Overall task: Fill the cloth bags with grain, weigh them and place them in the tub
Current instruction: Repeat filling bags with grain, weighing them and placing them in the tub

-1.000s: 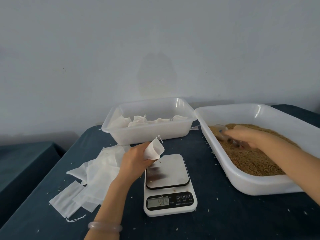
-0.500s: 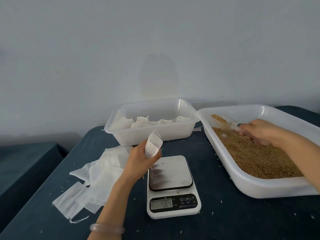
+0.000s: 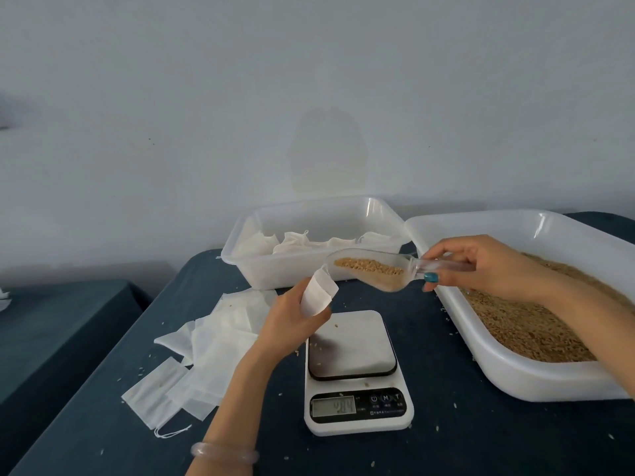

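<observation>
The display [image 3: 333, 406] on the scale [image 3: 354, 341] is showing digits too blurred to read. The left hand [image 3: 292, 321] is covering the lower part of the cloth bag [image 3: 318, 295]. The fingers [image 3: 446, 250] of the right hand [image 3: 488, 266] are hiding most of the scoop [image 3: 374, 269] handle. The right forearm [image 3: 584, 314] is masking part of the grain tub [image 3: 515, 376], whose right end is running off the picture's edge.

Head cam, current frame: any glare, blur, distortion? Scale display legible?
Head view: soft even light, faint shadows; glare streaks on the grain tub rim; wide-angle bending toward the edges; scale display dim, digits barely legible; scoop and bag fairly sharp.
</observation>
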`<state>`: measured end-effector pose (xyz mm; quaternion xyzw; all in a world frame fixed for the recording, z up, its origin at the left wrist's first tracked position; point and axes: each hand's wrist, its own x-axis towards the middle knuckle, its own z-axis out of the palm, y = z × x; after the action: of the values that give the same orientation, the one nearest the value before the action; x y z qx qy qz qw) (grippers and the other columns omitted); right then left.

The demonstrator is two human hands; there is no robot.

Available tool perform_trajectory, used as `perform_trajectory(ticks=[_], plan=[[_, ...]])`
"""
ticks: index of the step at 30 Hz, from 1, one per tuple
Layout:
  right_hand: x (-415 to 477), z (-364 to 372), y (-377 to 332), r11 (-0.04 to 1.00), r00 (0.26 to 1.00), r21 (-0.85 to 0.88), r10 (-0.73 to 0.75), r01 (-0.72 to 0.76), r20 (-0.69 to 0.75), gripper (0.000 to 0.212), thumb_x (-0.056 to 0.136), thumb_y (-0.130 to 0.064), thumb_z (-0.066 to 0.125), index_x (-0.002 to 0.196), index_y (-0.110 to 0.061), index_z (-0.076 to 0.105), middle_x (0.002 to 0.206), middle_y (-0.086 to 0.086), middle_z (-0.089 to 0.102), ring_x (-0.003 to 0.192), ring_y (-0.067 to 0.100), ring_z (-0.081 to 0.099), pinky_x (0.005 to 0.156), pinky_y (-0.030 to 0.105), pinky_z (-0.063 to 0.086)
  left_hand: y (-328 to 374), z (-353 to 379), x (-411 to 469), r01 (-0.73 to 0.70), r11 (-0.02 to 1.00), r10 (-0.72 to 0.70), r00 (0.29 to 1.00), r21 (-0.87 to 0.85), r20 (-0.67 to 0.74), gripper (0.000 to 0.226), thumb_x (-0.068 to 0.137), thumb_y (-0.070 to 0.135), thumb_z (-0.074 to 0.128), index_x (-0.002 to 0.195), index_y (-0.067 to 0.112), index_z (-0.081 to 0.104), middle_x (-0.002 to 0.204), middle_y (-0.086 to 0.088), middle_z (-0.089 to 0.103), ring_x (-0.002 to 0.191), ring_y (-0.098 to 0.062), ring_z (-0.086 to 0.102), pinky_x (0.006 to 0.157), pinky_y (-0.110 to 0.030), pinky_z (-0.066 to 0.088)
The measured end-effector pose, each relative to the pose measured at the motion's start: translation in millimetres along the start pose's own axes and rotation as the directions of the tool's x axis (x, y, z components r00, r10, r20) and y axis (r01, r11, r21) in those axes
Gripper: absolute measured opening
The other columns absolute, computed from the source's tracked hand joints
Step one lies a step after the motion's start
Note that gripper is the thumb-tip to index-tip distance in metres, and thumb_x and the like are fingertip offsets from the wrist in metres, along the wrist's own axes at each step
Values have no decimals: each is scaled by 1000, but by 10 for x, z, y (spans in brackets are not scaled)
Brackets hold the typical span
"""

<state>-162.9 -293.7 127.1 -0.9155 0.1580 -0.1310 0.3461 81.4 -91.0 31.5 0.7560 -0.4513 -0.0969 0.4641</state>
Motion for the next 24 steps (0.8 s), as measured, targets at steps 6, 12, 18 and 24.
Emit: perform_trajectory(ticks=[6, 12, 18, 24], plan=[[21, 9, 6, 995, 1000, -95, -24, 24, -5, 25, 83, -33, 74, 103, -47, 70, 98, -17, 74, 91, 12, 71, 88, 47, 55, -36, -26, -2, -19, 999, 19, 1000, 33, 21, 29, 81, 39, 69, 105, 47, 55, 98, 19, 65, 94, -6, 62, 75, -26, 53], [61, -64, -43, 973, 998, -218, -66, 69, 19, 29, 73, -56, 70, 102, -59, 66, 101, -31, 69, 95, -2, 65, 89, 39, 55, -17, 5, -4, -70, 991, 62, 995, 114, 73, 29, 79, 44, 72, 104, 49, 57, 96, 22, 68, 90, -1, 63, 77, -33, 57], [197, -159, -158, 899, 987, -413, -163, 146, -5, 26, 78, -52, 73, 101, -61, 65, 99, -42, 61, 96, -16, 55, 80, 18, 43, 39, 27, -32, -113, 984, 99, 990, 142, 97, 38, 74, 52, 69, 108, 50, 52, 98, 27, 65, 90, 1, 62, 76, -27, 55], [288, -186, -299, 826, 962, -505, -270, 250, 36, 25, 79, -50, 73, 102, -58, 66, 88, -35, 60, 90, -11, 54, 71, 16, 39, 60, 33, -36, -118, 983, 101, 987, 138, 127, 41, 74, 58, 63, 108, 37, 53, 102, 15, 68, 92, -11, 64, 83, -42, 54]])
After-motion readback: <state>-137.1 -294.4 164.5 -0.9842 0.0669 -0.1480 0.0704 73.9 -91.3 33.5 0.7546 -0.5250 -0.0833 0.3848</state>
